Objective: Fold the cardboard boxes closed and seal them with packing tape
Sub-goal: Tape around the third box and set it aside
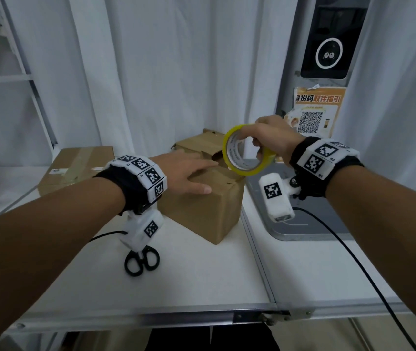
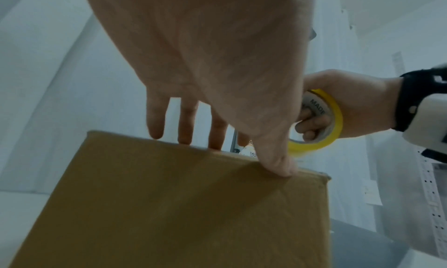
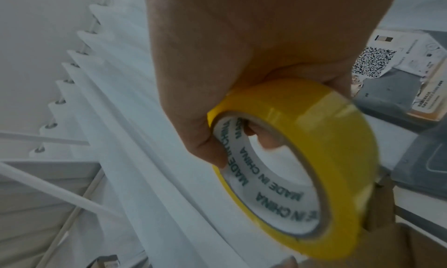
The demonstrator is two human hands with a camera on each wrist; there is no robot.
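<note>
A small brown cardboard box (image 1: 201, 209) stands in the middle of the white table (image 1: 201, 274), its far flaps partly raised. My left hand (image 1: 189, 171) lies flat on the box's top with straight fingers; in the left wrist view the thumb (image 2: 278, 163) presses the box (image 2: 181, 205) at its top edge. My right hand (image 1: 270, 138) holds a yellow roll of packing tape (image 1: 245, 150) in the air just right of and above the box, fingers hooked through its core. The right wrist view shows the tape roll (image 3: 302, 167) gripped close up.
A second, taped cardboard box (image 1: 75, 168) lies at the back left. Black-handled scissors (image 1: 142, 262) lie on the table near my left wrist. A grey scale platform (image 1: 315, 224) sits to the right, with a black cable (image 1: 354, 262) across it. White curtains hang behind.
</note>
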